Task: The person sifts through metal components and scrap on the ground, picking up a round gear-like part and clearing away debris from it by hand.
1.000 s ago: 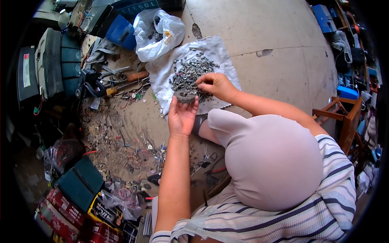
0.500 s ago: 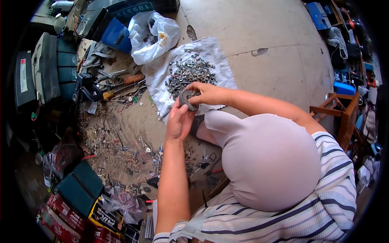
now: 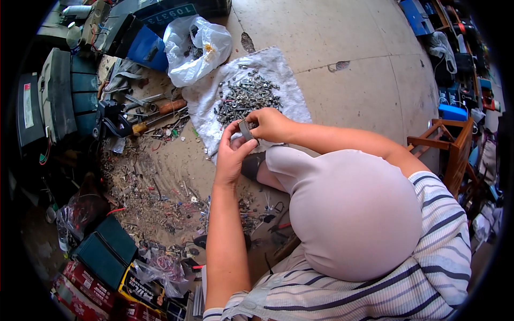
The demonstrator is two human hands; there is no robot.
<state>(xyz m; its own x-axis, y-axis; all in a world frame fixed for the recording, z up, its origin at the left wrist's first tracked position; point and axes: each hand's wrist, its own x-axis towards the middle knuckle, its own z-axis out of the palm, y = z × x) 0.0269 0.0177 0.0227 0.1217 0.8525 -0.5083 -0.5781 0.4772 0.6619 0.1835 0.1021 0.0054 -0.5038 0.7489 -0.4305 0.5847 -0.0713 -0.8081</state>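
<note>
My left hand (image 3: pixel 233 152) and my right hand (image 3: pixel 266 125) meet over the near edge of a white cloth (image 3: pixel 292 99). Both are closed on a round grey piece (image 3: pixel 248 135), tilted nearly edge-on between thumbs and fingers; what it contains is hidden by my fingers. Just beyond them a pile of small metal nuts, bolts and screws (image 3: pixel 246 96) lies spread on the cloth. My knee in pale fabric (image 3: pixel 353 214) is beside my forearms, and a dark shoe (image 3: pixel 251 166) shows below the hands.
A white plastic bag (image 3: pixel 198 48) and blue bin (image 3: pixel 147 51) stand behind. Tools (image 3: pixel 171 107) and scattered debris (image 3: pixel 150 208) lie left. Dark cases (image 3: pixel 56 101) line the far left, boxes (image 3: pixel 85 283) the lower left. A wooden stool (image 3: pixel 455 150) and stacked goods (image 3: pixel 450 64) are at right.
The right hand has moved from the pile down onto the grey piece. The left hand's fingers have curled round the piece, which has tipped from lying on the palm to nearly edge-on.
</note>
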